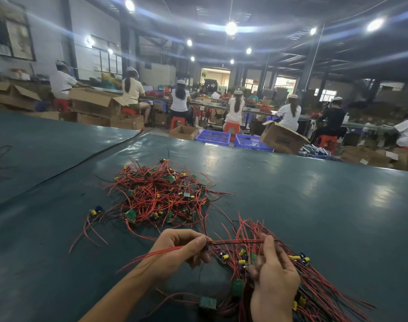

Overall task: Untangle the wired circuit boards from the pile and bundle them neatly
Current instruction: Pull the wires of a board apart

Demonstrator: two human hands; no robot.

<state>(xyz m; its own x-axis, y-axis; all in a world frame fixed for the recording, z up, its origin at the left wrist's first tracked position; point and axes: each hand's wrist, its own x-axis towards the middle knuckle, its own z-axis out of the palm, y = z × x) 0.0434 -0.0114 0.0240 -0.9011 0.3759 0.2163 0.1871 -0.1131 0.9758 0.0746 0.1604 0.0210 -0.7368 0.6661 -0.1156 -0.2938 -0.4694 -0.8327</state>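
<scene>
Wired boards [161, 194] — carton [282, 137] print blurred.

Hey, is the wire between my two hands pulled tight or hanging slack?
Tight: the wire runs straight from the left hand to the right hand, held at both ends.

**Gloss up front, dull cardboard behind**

The table [314, 205] wears a smooth, glossy sheet mirroring the lamps [231, 27]. The wires [152, 191] have slick red plastic sleeving; the circuit boards [130, 214] look matt green. Beyond, cardboard boxes [282, 138] are dull brown, the crates [213, 137] blue plastic.
</scene>
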